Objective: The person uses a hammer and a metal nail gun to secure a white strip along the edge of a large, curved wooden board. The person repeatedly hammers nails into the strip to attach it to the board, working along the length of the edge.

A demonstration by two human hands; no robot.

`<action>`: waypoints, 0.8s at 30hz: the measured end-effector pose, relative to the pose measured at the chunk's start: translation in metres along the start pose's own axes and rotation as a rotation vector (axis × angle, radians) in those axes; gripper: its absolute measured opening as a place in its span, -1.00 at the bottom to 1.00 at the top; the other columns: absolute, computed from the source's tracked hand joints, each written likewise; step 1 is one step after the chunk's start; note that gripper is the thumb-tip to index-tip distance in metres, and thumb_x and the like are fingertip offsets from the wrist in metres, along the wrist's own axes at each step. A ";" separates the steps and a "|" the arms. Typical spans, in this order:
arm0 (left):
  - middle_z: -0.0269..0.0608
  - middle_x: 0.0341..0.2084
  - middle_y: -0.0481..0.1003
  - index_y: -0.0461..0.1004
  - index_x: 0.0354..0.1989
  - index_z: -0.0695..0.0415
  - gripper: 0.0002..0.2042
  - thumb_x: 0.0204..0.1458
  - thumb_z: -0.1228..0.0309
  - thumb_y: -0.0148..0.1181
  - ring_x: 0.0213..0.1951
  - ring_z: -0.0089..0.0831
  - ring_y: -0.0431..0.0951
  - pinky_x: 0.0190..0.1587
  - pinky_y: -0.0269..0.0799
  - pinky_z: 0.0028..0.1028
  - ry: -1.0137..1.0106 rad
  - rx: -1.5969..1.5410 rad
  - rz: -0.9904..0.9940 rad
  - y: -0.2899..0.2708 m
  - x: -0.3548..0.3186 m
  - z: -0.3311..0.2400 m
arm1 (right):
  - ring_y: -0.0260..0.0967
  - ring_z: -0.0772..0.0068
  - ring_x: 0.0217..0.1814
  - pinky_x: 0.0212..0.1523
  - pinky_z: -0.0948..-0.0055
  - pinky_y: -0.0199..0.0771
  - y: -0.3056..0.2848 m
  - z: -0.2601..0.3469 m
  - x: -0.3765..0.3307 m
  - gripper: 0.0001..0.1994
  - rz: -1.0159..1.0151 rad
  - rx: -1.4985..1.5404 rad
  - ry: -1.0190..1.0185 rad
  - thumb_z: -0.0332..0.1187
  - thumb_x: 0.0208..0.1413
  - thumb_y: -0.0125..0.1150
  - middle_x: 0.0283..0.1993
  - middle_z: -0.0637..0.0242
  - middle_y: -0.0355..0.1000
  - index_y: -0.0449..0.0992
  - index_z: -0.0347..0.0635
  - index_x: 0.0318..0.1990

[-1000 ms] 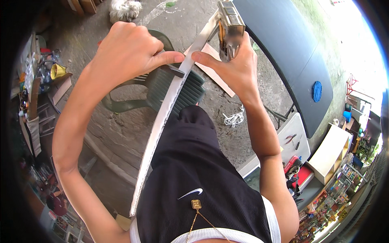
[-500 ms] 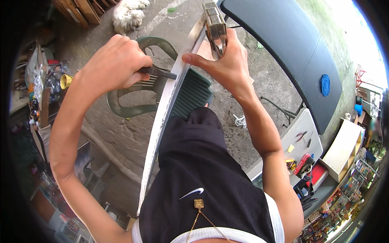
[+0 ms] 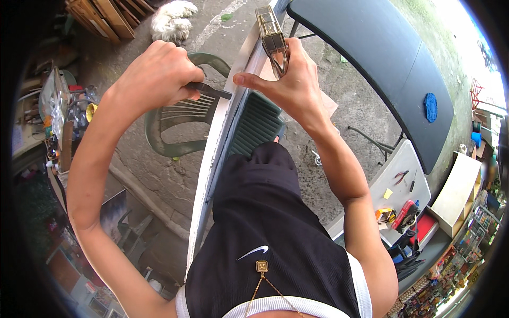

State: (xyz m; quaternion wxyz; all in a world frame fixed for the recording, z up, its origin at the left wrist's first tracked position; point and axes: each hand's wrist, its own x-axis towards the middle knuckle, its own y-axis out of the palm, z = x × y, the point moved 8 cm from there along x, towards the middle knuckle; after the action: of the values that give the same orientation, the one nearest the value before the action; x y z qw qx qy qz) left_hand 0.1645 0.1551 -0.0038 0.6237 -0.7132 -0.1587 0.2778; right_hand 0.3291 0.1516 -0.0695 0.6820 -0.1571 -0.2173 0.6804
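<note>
My left hand [image 3: 161,74] is closed around a dark flat-bladed tool [image 3: 212,91], whose tip meets the white edge of a long panel [image 3: 212,151]. The panel stands on edge in front of my body and runs from the upper middle down to my left side; a ragged pale line follows its edge. In my right hand [image 3: 297,87] is a metal staple gun [image 3: 272,40], gripped by the fingers. My right thumb lies outstretched on the panel's edge, just beyond the tool's tip. The staple gun's nose is hidden from this view.
A green plastic chair [image 3: 177,127] stands behind the panel. At right are a black folding table [image 3: 366,32] with a blue oval piece [image 3: 430,107] and a grey tabletop [image 3: 413,185] with pliers and other tools. A white furry animal [image 3: 172,21] lies on the concrete floor.
The view has shifted slightly, so the surroundings sit a little lower and to the right. Both hands keep their holds, and the blade's tip stays at the panel's edge.
</note>
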 end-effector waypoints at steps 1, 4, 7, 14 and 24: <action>-0.14 -0.70 0.47 0.53 -0.63 0.11 -0.78 -0.29 0.25 0.41 -0.46 -0.15 0.56 -0.37 0.43 -0.23 0.002 -0.005 0.001 0.000 0.001 0.000 | 0.49 0.22 -0.17 -0.12 0.28 0.48 0.000 -0.001 0.000 -0.19 -0.006 0.000 -0.008 0.10 -0.38 0.63 -0.26 0.09 0.48 0.39 -0.34 -0.09; -0.14 -0.68 0.48 0.51 -0.64 0.14 -0.77 -0.28 0.26 0.40 -0.45 -0.15 0.56 -0.37 0.44 -0.23 0.005 -0.038 0.018 0.002 0.001 -0.001 | 0.48 0.21 -0.20 -0.14 0.28 0.47 0.000 -0.002 -0.001 -0.19 -0.022 0.007 -0.032 0.11 -0.38 0.63 -0.28 0.10 0.48 0.39 -0.34 -0.11; -0.13 -0.64 0.50 0.50 -0.63 0.15 -0.80 -0.27 0.32 0.38 -0.44 -0.14 0.56 -0.35 0.45 -0.22 0.009 -0.073 0.009 0.002 0.003 -0.004 | 0.47 0.25 -0.25 -0.19 0.30 0.47 -0.001 -0.002 -0.001 -0.19 -0.024 -0.009 -0.036 0.12 -0.40 0.63 -0.31 0.14 0.46 0.40 -0.33 -0.12; -0.02 -0.58 0.51 0.51 -0.58 0.17 -0.88 -0.29 0.42 0.31 -0.39 -0.07 0.57 -0.29 0.47 -0.19 -0.142 -0.041 0.084 0.013 0.006 0.005 | 0.43 0.40 -0.34 -0.33 0.39 0.46 -0.001 -0.004 -0.001 -0.19 -0.022 0.010 -0.014 0.15 -0.43 0.64 -0.38 0.25 0.41 0.41 -0.31 -0.14; -0.06 -0.60 0.50 0.45 -0.48 0.19 -0.81 -0.29 0.47 0.31 -0.43 -0.06 0.56 -0.36 0.47 -0.20 -0.169 -0.299 0.071 0.070 0.003 0.021 | 0.49 0.13 -0.15 -0.12 0.26 0.45 -0.024 0.008 -0.012 -0.28 0.111 -0.006 0.061 -0.01 -0.32 0.61 -0.23 0.10 0.49 0.42 -0.32 -0.08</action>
State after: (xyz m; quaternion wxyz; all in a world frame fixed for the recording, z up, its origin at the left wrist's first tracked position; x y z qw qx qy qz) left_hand 0.1460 0.1617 -0.0739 0.4847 -0.7773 -0.2248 0.3321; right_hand 0.3461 0.1383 -0.0508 0.6489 -0.1918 -0.1892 0.7115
